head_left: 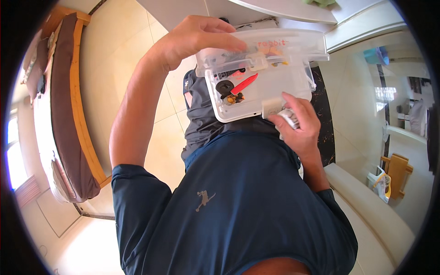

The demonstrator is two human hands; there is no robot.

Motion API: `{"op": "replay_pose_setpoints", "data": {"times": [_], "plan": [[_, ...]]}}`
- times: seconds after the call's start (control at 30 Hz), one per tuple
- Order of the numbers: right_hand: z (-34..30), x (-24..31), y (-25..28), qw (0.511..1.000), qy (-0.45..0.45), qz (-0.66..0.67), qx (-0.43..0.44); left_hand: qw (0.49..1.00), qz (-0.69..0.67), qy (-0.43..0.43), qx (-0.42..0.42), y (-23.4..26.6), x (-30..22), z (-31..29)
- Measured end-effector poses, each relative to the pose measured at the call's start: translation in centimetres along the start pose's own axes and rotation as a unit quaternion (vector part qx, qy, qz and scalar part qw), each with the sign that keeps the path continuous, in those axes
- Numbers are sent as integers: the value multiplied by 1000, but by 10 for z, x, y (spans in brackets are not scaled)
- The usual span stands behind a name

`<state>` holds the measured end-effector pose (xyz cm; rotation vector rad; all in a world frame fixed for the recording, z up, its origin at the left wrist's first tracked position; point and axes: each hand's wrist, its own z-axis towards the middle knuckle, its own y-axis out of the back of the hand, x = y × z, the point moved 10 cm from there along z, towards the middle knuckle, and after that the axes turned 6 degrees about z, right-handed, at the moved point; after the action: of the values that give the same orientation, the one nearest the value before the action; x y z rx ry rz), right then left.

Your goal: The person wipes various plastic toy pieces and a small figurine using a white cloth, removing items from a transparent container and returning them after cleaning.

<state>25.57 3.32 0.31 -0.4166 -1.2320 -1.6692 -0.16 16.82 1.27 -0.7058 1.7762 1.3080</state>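
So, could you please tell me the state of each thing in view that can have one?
Clear box: open, with things inside
Lid: raised
Latch: unfastened
Left hand: gripping the lid
Right hand: closed around a small white item, beside the latch
Long red item: lying in the box
Black roll: lying left of the red item

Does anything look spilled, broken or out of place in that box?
Nothing looks spilled or broken. The clear box is open, its lid raised in the left hand; a red strip and a dark round item lie loose toward the box's left side, merely untidy. The right hand holds a white item, too unclear to judge.
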Motion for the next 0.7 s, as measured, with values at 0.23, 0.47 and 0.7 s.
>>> {"op": "replay_pose_setpoints", "data": {"times": [0.23,0.47,0.7], "plan": [[0,-4,8,998,54,-1,-41,996,-48,33,64,5,7,18],[-6,-36,54,984,19,-68,-163,992,-73,44,98,2,14,28],[-29,-107,38,953,-258,107,-115,991,-65,23,118,2,11,41]]}}
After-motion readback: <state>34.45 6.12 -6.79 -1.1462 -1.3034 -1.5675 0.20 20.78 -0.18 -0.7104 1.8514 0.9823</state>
